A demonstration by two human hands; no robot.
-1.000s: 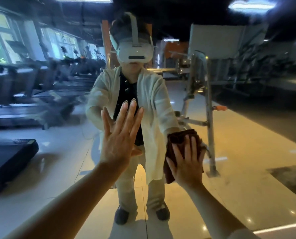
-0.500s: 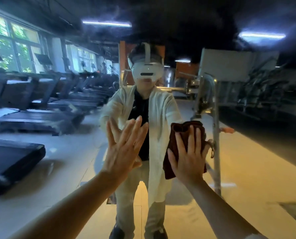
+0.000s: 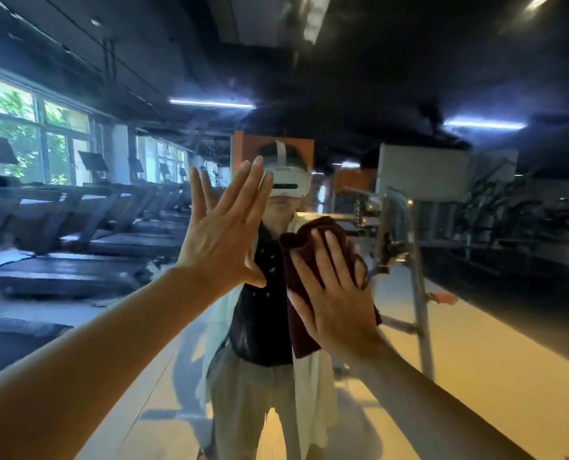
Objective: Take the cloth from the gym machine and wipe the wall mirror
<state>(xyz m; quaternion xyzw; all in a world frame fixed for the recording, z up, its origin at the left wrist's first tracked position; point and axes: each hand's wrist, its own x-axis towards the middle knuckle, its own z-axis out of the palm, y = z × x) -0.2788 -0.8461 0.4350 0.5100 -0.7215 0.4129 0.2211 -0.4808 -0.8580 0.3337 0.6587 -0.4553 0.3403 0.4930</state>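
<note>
The wall mirror [image 3: 475,343] fills the whole view and reflects the gym and my own body. A dark brown cloth [image 3: 313,237] lies bunched against the glass at centre right. My right hand [image 3: 336,293] presses it flat to the mirror with straight, spread fingers; cloth shows above the fingertips and below the palm. My left hand [image 3: 223,227] rests flat on the glass to the left of the cloth, fingers spread and straight, holding nothing.
Reflected in the mirror are a row of treadmills [image 3: 94,254] on the left, windows behind them, a metal gym machine frame [image 3: 416,267] on the right, and a pale tiled floor [image 3: 475,376] running down the middle.
Both hands have slid up the mirror, the right one carrying the cloth upward with it. My view has tilted up, showing more ceiling.
</note>
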